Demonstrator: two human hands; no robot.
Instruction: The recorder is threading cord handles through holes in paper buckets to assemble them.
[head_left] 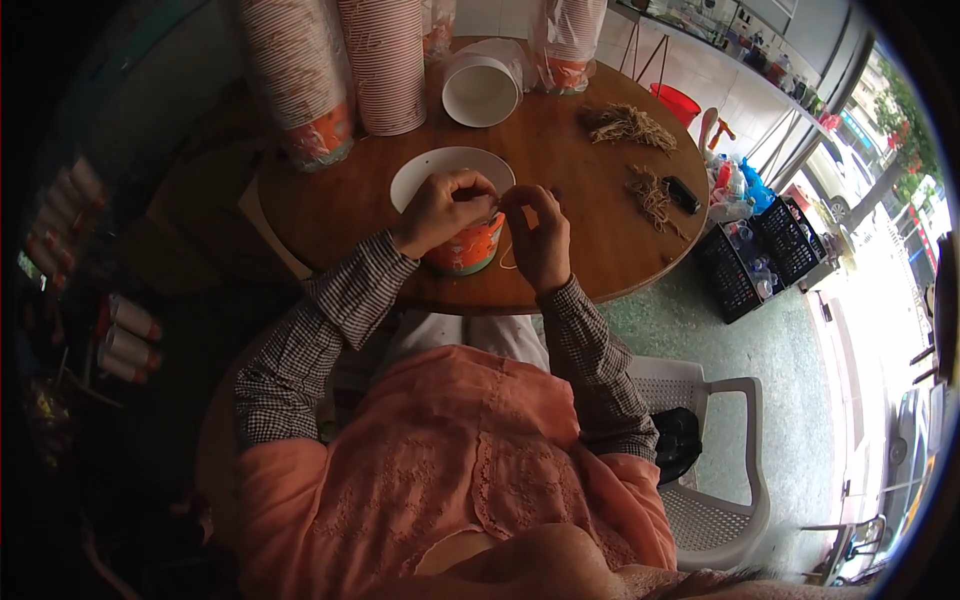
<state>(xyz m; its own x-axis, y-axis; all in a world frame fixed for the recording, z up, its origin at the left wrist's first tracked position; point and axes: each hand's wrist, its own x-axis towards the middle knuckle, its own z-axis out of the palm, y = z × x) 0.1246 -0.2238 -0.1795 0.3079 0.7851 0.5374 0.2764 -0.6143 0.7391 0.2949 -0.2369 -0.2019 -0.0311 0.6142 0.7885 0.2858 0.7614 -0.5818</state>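
Over an orange-patterned paper tub (466, 252) with a white inside, my two hands come close together near the table's front edge. My left hand (448, 212) is closed in a pinch above the tub's rim. Beside it, my right hand (541, 235) pinches thumb and forefinger together at the tub's right side. What the fingertips hold is too small to make out. A thin pale strand (507, 262) shows below them, next to the tub; whether it reaches the fingers I cannot tell.
Tall stacks of paper tubs (382, 70), some plastic-wrapped, stand at the back of the round wooden table (590, 240). A white tub (480, 95) lies tilted there. Bundles of tan strands (632, 128) and a black object (683, 195) lie right. A white chair (735, 440) stands nearby.
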